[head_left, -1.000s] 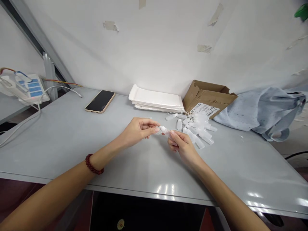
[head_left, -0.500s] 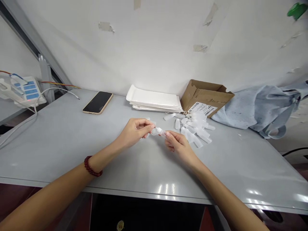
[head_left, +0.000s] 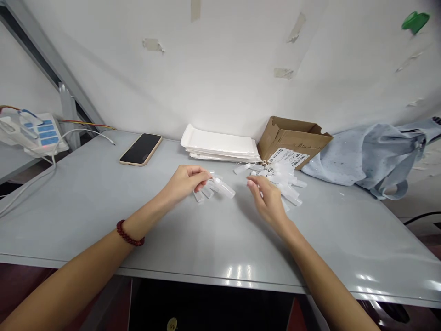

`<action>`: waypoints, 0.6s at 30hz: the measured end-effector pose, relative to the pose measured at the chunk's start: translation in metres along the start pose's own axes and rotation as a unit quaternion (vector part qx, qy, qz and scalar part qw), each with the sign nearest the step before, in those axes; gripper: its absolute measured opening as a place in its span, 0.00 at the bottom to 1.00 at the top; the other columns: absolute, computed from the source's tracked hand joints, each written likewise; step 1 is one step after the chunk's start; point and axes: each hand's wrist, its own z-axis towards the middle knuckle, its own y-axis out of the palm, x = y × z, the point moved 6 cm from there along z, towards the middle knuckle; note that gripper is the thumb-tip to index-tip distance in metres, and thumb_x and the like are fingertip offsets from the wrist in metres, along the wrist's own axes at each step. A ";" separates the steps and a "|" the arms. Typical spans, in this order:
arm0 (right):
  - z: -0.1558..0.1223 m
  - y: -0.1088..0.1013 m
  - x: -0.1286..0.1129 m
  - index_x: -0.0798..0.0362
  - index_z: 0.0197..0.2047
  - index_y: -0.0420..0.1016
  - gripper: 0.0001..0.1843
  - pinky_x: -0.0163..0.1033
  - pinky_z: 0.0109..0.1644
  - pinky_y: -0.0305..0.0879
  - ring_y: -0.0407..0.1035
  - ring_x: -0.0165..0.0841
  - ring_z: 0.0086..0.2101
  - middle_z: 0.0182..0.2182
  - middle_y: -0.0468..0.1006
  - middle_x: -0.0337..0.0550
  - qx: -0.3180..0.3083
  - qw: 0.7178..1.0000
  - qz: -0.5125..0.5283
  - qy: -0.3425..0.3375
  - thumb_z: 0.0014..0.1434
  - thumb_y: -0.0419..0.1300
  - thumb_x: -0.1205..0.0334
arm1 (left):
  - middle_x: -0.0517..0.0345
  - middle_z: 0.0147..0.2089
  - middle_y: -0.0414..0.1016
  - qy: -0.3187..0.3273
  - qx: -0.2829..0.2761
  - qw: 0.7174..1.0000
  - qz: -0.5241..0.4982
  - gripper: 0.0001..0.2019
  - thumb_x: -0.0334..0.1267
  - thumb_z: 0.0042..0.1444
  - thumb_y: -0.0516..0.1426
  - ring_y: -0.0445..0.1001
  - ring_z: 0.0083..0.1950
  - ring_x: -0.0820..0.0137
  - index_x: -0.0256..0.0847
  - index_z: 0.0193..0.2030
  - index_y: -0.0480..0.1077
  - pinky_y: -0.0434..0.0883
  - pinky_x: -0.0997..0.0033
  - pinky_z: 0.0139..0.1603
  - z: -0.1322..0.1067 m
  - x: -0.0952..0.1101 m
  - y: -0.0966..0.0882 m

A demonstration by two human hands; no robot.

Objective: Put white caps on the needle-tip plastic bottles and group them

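Across the back, a white wall (head_left: pixel 220 78) with scraps of torn tape (head_left: pixel 153 44). Before it, a table (head_left: pixel 179 239) of glossy grey, probably smooth enough to let plastic skid, so best to work slowly and low over it. At the right, blue cloth (head_left: pixel 351 154), soft and creased; next, a box (head_left: pixel 312 139) of stiff brown card, open at the top. Just left of the box, a stack (head_left: pixel 220 142) of flat white packets, uneven at the edges. In front of both, a loose pile (head_left: pixel 280 174) of frosted, slim tags. Just beside the pile, the right hand (head_left: pixel 270 197), half curled, thumb and fingertips close together; cannot tell whether touching, with nothing visible between. Across from it, the left hand (head_left: pixel 184 180), thumb and fingertips pinching a small bunch of tags (head_left: pixel 223 187) by the upper ends, fanned out over the table. Best to pinch lightly and keep the fan spread. Farther back, a phone (head_left: pixel 141 149), flat, black glass in a pale rim. On the left wrist, a bracelet (head_left: pixel 129 234) of dark red beads. Finest of all, thin pale strings (head_left: pixel 264 162) at the pile, best kept from snagging.
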 end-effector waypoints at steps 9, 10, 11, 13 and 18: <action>0.016 -0.010 0.048 0.51 0.51 0.74 0.17 0.55 0.48 0.58 0.60 0.51 0.50 0.51 0.67 0.59 0.060 0.948 -0.313 0.005 0.62 0.51 0.62 | 0.67 0.13 0.56 -0.080 0.073 0.994 0.009 0.09 0.34 0.45 0.59 0.52 0.16 0.79 0.38 0.17 0.65 0.54 0.75 0.20 0.008 -0.010 -0.019; 0.016 -0.009 0.048 0.51 0.50 0.75 0.17 0.55 0.48 0.57 0.61 0.50 0.50 0.51 0.67 0.58 0.051 0.946 -0.319 0.006 0.62 0.51 0.62 | 0.67 0.13 0.56 -0.081 0.080 0.993 0.020 0.08 0.34 0.44 0.58 0.52 0.16 0.79 0.37 0.18 0.66 0.54 0.75 0.20 0.009 -0.011 -0.020; 0.016 -0.008 0.049 0.51 0.49 0.75 0.17 0.55 0.49 0.57 0.62 0.49 0.49 0.50 0.68 0.58 0.043 0.946 -0.321 0.007 0.63 0.50 0.62 | 0.67 0.13 0.57 -0.079 0.088 0.992 0.033 0.07 0.34 0.44 0.58 0.53 0.16 0.79 0.37 0.19 0.67 0.55 0.75 0.21 0.009 -0.012 -0.022; 0.016 -0.007 0.051 0.52 0.48 0.76 0.17 0.55 0.49 0.55 0.64 0.47 0.46 0.49 0.70 0.58 0.034 0.948 -0.317 0.005 0.63 0.48 0.63 | 0.66 0.13 0.59 -0.069 0.117 0.988 0.069 0.05 0.35 0.43 0.58 0.56 0.17 0.77 0.37 0.21 0.70 0.57 0.74 0.22 0.011 -0.013 -0.027; 0.018 -0.011 0.057 0.56 0.42 0.75 0.14 0.50 0.47 0.56 0.68 0.44 0.44 0.46 0.74 0.57 0.034 0.960 -0.279 0.008 0.60 0.49 0.67 | 0.61 0.20 0.70 -0.012 0.175 0.973 0.151 0.07 0.38 0.42 0.58 0.65 0.22 0.72 0.37 0.28 0.74 0.60 0.73 0.25 0.016 -0.015 -0.041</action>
